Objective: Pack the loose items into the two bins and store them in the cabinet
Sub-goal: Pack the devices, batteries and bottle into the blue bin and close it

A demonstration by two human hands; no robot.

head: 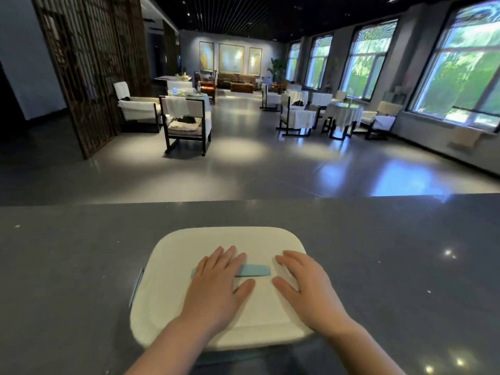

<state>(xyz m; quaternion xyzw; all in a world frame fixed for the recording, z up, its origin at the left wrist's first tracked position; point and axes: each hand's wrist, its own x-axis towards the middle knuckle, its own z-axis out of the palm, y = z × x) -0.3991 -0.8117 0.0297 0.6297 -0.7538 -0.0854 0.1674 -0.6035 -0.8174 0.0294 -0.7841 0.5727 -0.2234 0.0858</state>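
While flat — hands (216, 282) on lid (230, 236)

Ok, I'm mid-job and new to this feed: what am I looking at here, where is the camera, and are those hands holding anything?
There is no machine here. A person wears one wide-angle camera on the head, looking forward and down, so the two arms that enter from the bottom edge are their own. The single picture shows a dark grey counter with a lounge of chairs and tables beyond it. On the counter sits a white bin lid with a light blue handle across its middle; the bin under it is mostly hidden. The left hand lies flat on the lid, over the handle's left part. The right hand lies flat beside the handle's right end. Neither hand grips anything; both seem to press the lid down.
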